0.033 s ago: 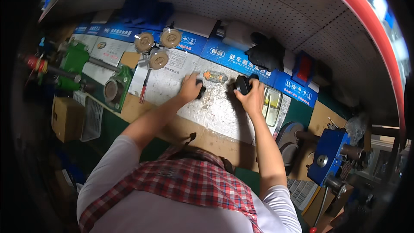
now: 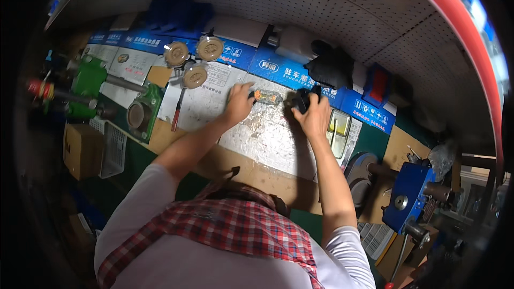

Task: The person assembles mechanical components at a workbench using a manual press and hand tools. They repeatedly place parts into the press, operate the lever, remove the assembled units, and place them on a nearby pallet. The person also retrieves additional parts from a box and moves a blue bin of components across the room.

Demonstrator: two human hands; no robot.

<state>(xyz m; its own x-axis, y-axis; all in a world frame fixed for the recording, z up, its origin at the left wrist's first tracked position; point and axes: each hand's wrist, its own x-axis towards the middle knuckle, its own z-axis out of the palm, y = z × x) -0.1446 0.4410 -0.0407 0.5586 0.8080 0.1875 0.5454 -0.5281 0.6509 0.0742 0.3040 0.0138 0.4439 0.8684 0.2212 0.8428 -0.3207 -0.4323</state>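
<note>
My left hand (image 2: 239, 105) is at the middle of the worktop, fingers bent around a small black piece (image 2: 251, 95), most of which the fingers hide. To its right, my right hand (image 2: 315, 115) grips a black rounded part (image 2: 302, 100) between thumb and fingers, just above the cardboard. Between the hands, a printed oval picture (image 2: 268, 97) shows on the flattened white and blue cardboard (image 2: 262, 142), which has a shiny, scuffed surface. The exact kind of the two black parts cannot be made out.
Three clear round containers with tan discs (image 2: 195, 76) stand at the back left, beside a red-handled tool (image 2: 176, 117). A green machine (image 2: 89, 80) is at left, a blue one (image 2: 409, 195) at right. Near my right wrist lies a clear-lidded tray (image 2: 338, 131); black cloth (image 2: 330, 66) lies behind.
My left hand has shifted slightly up and right, and its black piece shows less. My right hand keeps its grip, with the black part turned a little.
</note>
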